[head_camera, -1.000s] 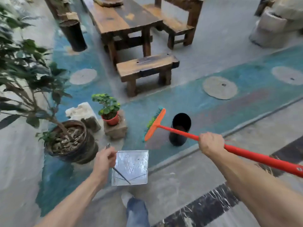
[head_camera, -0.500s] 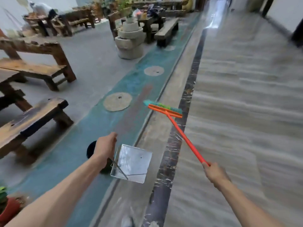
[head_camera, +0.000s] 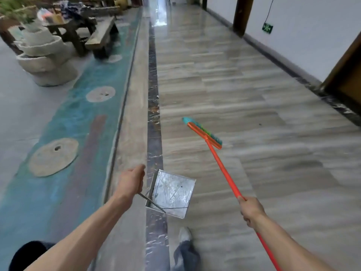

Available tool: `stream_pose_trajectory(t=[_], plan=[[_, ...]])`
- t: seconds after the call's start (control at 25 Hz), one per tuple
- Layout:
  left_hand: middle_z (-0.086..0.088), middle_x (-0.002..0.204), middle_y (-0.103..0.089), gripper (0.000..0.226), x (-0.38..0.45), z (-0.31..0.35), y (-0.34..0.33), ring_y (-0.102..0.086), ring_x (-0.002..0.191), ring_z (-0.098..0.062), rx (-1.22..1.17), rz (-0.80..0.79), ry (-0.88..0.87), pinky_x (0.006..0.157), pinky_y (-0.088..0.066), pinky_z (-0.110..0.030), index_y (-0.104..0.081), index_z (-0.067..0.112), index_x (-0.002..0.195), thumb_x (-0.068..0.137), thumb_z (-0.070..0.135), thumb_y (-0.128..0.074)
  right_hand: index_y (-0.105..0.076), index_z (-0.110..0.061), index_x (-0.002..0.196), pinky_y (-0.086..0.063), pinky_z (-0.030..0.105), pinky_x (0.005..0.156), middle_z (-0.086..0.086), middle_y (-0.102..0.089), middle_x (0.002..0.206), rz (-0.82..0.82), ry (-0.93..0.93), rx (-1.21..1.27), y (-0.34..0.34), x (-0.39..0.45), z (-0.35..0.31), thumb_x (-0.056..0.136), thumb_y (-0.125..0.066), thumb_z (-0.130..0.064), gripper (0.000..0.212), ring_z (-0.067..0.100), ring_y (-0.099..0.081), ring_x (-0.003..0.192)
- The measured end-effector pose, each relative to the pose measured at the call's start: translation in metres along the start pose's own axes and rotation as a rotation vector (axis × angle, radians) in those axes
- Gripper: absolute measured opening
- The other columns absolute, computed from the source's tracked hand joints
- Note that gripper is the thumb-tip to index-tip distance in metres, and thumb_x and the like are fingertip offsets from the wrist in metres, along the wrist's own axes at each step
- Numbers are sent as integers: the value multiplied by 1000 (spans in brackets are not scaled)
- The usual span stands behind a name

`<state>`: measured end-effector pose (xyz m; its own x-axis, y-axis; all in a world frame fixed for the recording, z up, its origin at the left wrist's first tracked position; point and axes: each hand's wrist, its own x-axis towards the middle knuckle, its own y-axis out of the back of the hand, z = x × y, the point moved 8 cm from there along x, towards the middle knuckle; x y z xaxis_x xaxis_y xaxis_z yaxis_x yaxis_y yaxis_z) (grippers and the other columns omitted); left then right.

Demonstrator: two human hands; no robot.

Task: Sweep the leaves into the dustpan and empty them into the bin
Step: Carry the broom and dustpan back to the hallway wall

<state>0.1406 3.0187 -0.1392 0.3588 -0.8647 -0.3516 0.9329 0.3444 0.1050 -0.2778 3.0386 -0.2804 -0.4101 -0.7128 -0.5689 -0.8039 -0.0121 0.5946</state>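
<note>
My left hand (head_camera: pixel 130 180) grips the thin metal handle of a square metal dustpan (head_camera: pixel 172 193), which hangs above the floor and looks empty of leaves. My right hand (head_camera: pixel 251 211) grips the orange handle of a broom (head_camera: pixel 224 171). Its orange head with green-blue bristles (head_camera: pixel 203 133) is raised over the grey tiled floor ahead. The black bin (head_camera: pixel 27 255) shows only as a dark rim at the bottom left, behind my left forearm. No leaves are visible on the floor.
A long grey tiled corridor (head_camera: pixel 234 85) runs ahead, with a white wall and brown posts on the right. A dark marble strip (head_camera: pixel 154 106) and a teal painted band with round stone discs (head_camera: pixel 52 156) lie left. Stacked millstones (head_camera: pixel 45 61) and wooden benches stand far left.
The view has swung right, from the bench and potted plants to the corridor. The bin has slid to the bottom left corner. Both hands keep their grip; the broom head now points down the corridor.
</note>
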Motion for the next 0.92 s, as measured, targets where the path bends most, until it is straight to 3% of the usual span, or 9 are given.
stream_pose_trajectory(t=[0.28, 0.48, 0.6, 0.72, 0.92], plan=[[4, 46, -25, 44, 150, 56, -162, -19, 42, -13, 47, -217, -1, 49, -15, -28, -30, 25, 49, 86, 19, -53, -61, -11, 75, -23, 11, 39, 5, -39, 51, -3, -181, 231, 72, 97, -69, 96, -50, -29, 30, 12, -26, 31], [6, 44, -27, 45, 237, 119, -266, -21, 39, -13, 128, -301, -31, 48, -16, -27, -31, 26, 46, 85, 19, -54, -50, -11, 61, -24, 9, 37, 2, -39, 39, 63, -256, 300, 121, 190, -115, 97, -44, -20, 38, 11, -28, 25], [6, 44, -28, 39, 299, 154, -342, -22, 43, -15, 184, -342, -66, 50, -17, -30, -34, 24, 45, 79, 20, -52, -58, -14, 84, -25, 8, 35, 6, -48, 53, 75, -238, 383, 149, 260, -154, 97, -39, -7, 23, 7, -33, 26], [5, 46, -27, 36, 355, 189, -414, -21, 44, -14, 211, -360, -98, 49, -15, -29, -35, 23, 51, 83, 18, -51, -53, -28, 115, -28, 9, 32, 11, -51, 66, 74, -150, 472, 187, 345, -203, 96, -34, 1, 40, 6, -36, 28], [0, 52, -25, 34, 445, 258, -541, -18, 46, -14, 164, -352, -136, 50, -14, -29, -34, 22, 53, 81, 16, -51, -58, -10, 114, -32, 10, 31, 9, -45, 65, 12, -103, 657, 268, 494, -300, 98, -30, 2, 35, 2, -38, 26]])
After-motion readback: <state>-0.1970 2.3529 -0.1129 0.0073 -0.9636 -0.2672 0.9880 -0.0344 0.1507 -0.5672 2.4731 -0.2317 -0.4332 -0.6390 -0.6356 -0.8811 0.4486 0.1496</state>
